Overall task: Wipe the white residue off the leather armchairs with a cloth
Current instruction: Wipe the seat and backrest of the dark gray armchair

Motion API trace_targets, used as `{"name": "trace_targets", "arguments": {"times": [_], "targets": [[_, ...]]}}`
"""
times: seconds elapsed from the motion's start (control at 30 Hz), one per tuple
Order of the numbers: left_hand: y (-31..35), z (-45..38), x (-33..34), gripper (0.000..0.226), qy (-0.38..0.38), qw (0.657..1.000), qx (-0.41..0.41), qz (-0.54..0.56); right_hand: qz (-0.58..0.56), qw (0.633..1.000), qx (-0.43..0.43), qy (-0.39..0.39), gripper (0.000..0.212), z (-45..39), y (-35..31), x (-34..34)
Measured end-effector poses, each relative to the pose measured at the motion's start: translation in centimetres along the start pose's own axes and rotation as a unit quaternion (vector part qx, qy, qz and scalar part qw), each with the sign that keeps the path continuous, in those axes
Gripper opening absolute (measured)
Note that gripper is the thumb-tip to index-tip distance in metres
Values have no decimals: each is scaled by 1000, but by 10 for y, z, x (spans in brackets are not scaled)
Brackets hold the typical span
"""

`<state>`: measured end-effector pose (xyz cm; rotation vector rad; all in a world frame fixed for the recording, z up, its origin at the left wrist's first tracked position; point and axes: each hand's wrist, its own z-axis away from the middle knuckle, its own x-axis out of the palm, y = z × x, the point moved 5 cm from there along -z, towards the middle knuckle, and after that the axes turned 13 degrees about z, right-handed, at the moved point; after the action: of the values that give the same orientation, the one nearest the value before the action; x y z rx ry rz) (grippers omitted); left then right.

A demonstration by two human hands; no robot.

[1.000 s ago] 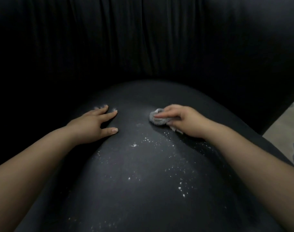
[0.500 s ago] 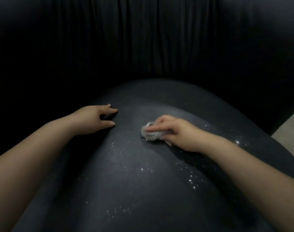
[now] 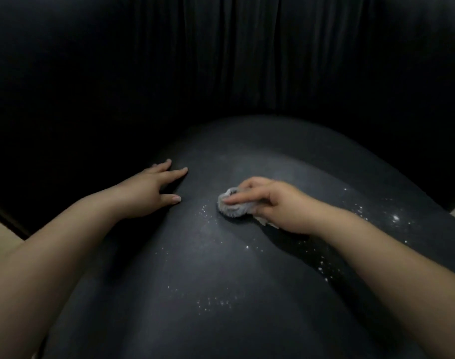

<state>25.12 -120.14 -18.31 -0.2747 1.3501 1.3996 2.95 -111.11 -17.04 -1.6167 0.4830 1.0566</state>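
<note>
A bunched grey cloth [image 3: 232, 207] was gripped and pressed by the right hand [image 3: 273, 203] on the black armchair seat [image 3: 221, 320], the flat, open left hand [image 3: 154, 189] braced alongside, though loose white residue [image 3: 213, 304] risked being scattered rather than lifted.

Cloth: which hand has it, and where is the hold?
The right hand holds the bunched cloth from above, fingers over its top. The left hand rests flat on the seat, holding nothing.
</note>
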Motion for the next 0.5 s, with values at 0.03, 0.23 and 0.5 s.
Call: {"name": "trace_targets", "arguments": {"times": [0.03,0.23,0.5], "targets": [[0,-1,0,72,0,1000,0,-1,-16,1000,10,18,41,-4,1,-5],[-1,7,0,67,24,999,20,19,70,990,94,73,55,-58,4,-3],[-11,29,1,64,26,998,32,38,15,999,-29,13,40,-16,-28,22]]}}
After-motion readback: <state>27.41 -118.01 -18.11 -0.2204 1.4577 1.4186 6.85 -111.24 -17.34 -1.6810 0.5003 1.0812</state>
